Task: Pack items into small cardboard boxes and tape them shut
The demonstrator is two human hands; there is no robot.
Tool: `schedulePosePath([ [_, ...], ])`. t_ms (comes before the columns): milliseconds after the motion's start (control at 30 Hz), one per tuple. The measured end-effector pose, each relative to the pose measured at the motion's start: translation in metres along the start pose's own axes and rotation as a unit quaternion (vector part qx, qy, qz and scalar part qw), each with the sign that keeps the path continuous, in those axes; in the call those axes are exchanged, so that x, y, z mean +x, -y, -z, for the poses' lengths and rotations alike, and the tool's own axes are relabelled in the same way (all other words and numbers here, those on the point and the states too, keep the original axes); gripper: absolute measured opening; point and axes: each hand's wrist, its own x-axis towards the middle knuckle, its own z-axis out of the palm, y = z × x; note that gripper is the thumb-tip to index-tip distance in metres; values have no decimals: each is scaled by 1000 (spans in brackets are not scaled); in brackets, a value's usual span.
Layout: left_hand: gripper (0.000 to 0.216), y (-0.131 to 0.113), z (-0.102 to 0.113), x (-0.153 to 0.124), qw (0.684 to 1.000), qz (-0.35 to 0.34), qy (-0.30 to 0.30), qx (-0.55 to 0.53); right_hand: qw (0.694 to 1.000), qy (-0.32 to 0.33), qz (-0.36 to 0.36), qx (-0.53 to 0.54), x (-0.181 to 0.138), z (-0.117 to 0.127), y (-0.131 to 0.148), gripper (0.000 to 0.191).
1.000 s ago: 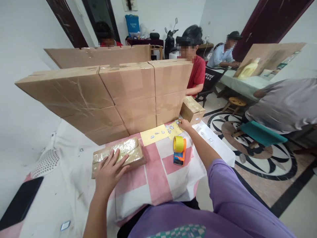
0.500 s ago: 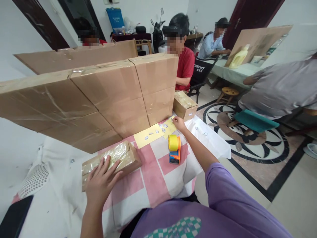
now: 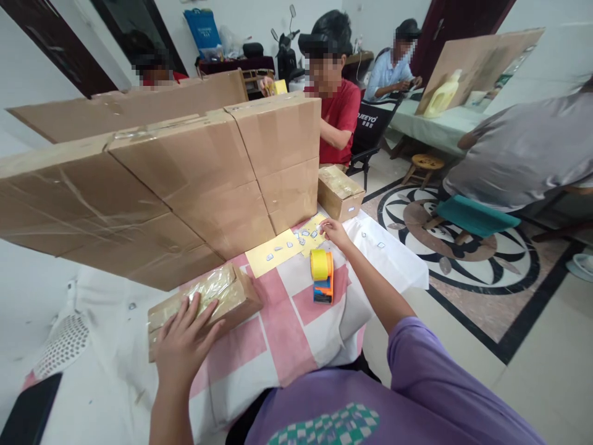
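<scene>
A: Where is this?

B: A white-walled room with a patterned floor (image 3: 410, 281); the desk (image 3: 282, 321) is draped in pink and white.

A: What surrounds it?

B: Co-workers in red (image 3: 348, 108), pale blue (image 3: 380, 80) and grey (image 3: 532, 139) are at their places. A wall of boxes (image 3: 217, 161) blocks the view across; a small box (image 3: 340, 191) stands at its right end. A tape dispenser (image 3: 323, 266) sits in front of yellow cards (image 3: 257, 262) scattered with stickers (image 3: 306, 234).

A: The hands?

B: The left hand (image 3: 185, 337) rests on a taped box (image 3: 238, 290), near left on the desk, its grip spread apart. The right hand (image 3: 333, 232) is at the cards' right edge, fingertips bunched; I cannot tell whether that grip clamps a sticker.

A: What differs from half a second ago?

B: A co-worker's hand (image 3: 266, 85) with a yellow object (image 3: 280, 87) now shows above the boxes. The left hand remains on the taped box; the view shifts slightly.
</scene>
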Motion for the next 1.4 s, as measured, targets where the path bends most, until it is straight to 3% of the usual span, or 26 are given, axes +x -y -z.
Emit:
schedulePosePath([
  [167,42,3,-2,0,999,-27,-13,14,999,9,35,39,-29,-8,36,27],
  [333,40,9,5,-3,998,-59,-8,0,987,70,97,108,-87,-56,61,25],
  [433,40,13,10,-6,997,-73,-12,-12,976,161,96,107,-125,-102,50,28],
  [500,41,14,11,-8,997,-80,-16,-11,970,211,84,81,-142,-133,33,17],
  [600,44,15,10,-8,996,-85,-16,-9,969,229,84,47,-150,-171,4,8],
  [700,47,14,11,-8,996,-83,-14,-13,970,224,82,36,-148,-191,-16,8],
  [900,54,12,13,-6,996,-87,-12,-21,974,213,62,42,-153,-204,-20,8],
  [1033,54,13,12,-6,996,-80,-9,-24,992,111,36,37,-165,-210,-21,32],
  [1100,54,13,11,-6,997,-77,-7,-25,995,75,37,45,-176,-214,-25,25],
  [1167,53,12,10,-5,997,-77,-7,-24,993,89,42,65,-189,-217,-29,19],
  [1400,47,13,12,-4,997,-68,8,-25,978,194,11,78,-207,-212,-28,44],
])
